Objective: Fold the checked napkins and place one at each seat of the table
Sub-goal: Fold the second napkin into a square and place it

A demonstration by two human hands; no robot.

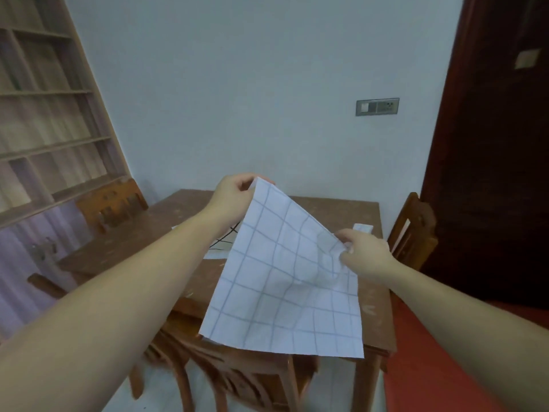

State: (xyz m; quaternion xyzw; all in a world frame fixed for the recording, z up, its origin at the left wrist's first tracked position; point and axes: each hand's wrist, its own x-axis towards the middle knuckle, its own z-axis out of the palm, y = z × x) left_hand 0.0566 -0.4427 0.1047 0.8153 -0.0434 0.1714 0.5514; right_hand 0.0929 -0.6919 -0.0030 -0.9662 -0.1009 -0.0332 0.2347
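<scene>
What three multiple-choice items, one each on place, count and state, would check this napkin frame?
1. Where is the checked napkin?
A. Flat on the floor
B. Held in the air over the table
C. Draped on a chair back

2. How many hands grip it?
A. None
B. One
C. Two

3. What state is the held napkin in?
A. Open and unfolded
B. Folded into a small square
C. Rolled into a tube

Answers: 1 B, it hangs from the hands in front of the wooden tabletop. 2 C, the left hand pinches the top corner and the right hand pinches the right edge. 3 A, the whole grid shows as one spread sheet, only rumpled.
</scene>
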